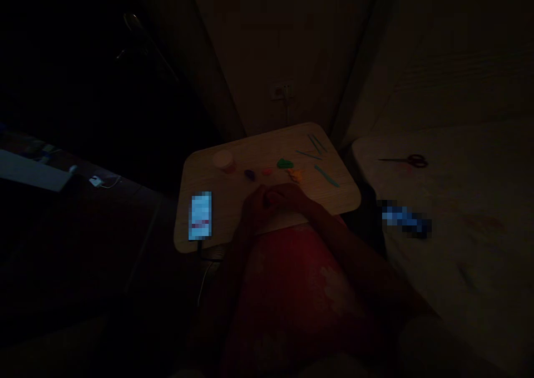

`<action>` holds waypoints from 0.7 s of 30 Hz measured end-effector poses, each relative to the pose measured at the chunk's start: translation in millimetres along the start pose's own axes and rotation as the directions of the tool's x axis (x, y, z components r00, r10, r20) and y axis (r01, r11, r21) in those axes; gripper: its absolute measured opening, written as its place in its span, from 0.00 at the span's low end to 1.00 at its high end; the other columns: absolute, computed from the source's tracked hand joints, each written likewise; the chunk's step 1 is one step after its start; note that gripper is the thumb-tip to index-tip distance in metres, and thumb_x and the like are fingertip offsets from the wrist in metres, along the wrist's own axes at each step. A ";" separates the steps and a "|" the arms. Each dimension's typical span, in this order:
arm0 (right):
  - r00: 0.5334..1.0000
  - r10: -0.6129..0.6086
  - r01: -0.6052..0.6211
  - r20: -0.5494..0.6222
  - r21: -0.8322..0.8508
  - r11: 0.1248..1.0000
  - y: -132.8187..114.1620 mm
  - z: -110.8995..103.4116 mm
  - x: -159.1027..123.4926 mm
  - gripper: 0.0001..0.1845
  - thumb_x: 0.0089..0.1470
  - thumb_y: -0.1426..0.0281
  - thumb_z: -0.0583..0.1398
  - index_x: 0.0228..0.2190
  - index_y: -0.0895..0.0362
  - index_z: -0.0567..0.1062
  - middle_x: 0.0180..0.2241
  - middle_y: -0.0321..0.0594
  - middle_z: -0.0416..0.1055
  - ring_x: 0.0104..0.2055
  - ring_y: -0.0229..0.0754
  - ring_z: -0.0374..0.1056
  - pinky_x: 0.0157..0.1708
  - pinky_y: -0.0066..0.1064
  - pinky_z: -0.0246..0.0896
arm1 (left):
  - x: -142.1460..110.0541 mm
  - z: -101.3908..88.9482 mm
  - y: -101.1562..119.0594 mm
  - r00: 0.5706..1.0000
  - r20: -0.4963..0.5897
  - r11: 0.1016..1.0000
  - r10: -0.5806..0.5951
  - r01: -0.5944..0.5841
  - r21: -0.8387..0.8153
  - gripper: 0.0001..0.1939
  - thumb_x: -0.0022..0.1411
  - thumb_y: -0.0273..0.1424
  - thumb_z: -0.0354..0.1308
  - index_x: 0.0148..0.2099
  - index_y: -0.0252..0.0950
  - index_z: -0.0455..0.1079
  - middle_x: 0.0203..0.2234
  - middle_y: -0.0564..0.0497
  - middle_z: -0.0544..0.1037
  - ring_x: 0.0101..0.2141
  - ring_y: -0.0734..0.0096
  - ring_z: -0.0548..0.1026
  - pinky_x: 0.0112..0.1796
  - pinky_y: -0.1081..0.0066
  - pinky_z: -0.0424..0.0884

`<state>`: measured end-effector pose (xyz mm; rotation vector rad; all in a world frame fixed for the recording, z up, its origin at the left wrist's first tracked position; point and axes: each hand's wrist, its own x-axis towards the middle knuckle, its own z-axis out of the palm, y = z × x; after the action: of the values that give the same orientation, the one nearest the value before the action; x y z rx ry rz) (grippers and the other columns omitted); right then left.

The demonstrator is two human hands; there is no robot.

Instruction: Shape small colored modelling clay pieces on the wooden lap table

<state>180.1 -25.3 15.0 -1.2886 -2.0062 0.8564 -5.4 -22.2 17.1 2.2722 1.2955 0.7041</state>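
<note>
The room is very dark. My left hand [255,204] and my right hand [290,196] meet over the near part of a small wooden table [233,191]. Their fingers are curled together, and whatever lies between them is hidden. Just beyond them is an orange crumpled lump [295,175] that looks like modelling clay. Around it lie a green lump [285,163], a small pink-red lump [267,171] and a dark purple lump [249,175]. A thick teal strip [326,176] and several thinner blue-green strips [317,143] rest to the right.
A round tub [224,160] stands at the table's far left. Nearer, a lit phone [200,216] has a cable at its lower end. Scissors [411,161] lie on a pale surface at right, beside a blurred blue object [404,219]. A wall socket [282,91] is behind.
</note>
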 end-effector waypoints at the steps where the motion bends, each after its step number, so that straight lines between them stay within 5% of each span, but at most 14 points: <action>1: 1.000 0.008 -0.008 0.000 -0.005 1.000 0.0 0.3 0.5 0.24 0.69 0.54 0.55 0.33 0.58 0.81 0.31 0.41 0.78 0.33 0.39 0.67 0.34 0.29 0.51 | -0.5 -0.9 1.4 1.000 0.006 1.000 -0.006 0.006 -0.008 0.14 0.63 0.38 0.65 0.46 0.39 0.68 0.35 0.50 0.78 0.35 0.64 0.76 0.36 0.68 0.69; 13: 0.998 0.029 -0.022 -0.047 0.139 0.990 16.0 4.0 4.1 0.30 0.67 0.52 0.55 0.22 0.60 0.77 0.21 0.37 0.71 0.26 0.36 0.63 0.30 0.29 0.51 | -2.4 -2.7 8.5 0.988 0.092 0.985 0.127 -0.136 0.105 0.12 0.70 0.38 0.60 0.51 0.38 0.72 0.42 0.45 0.81 0.43 0.56 0.79 0.47 0.60 0.72; 21: 0.998 -0.006 0.011 -0.069 0.076 0.997 20.4 5.4 4.5 0.27 0.70 0.58 0.52 0.26 0.59 0.78 0.26 0.42 0.76 0.30 0.40 0.66 0.36 0.31 0.57 | -4.4 -2.1 6.5 0.994 0.080 0.989 0.070 -0.080 0.128 0.16 0.75 0.40 0.52 0.53 0.36 0.76 0.42 0.43 0.83 0.40 0.57 0.80 0.45 0.62 0.72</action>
<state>185.4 -15.6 -3.6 -1.2493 -1.9065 0.8644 -4.4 -28.8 21.6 2.4392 1.2605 0.5669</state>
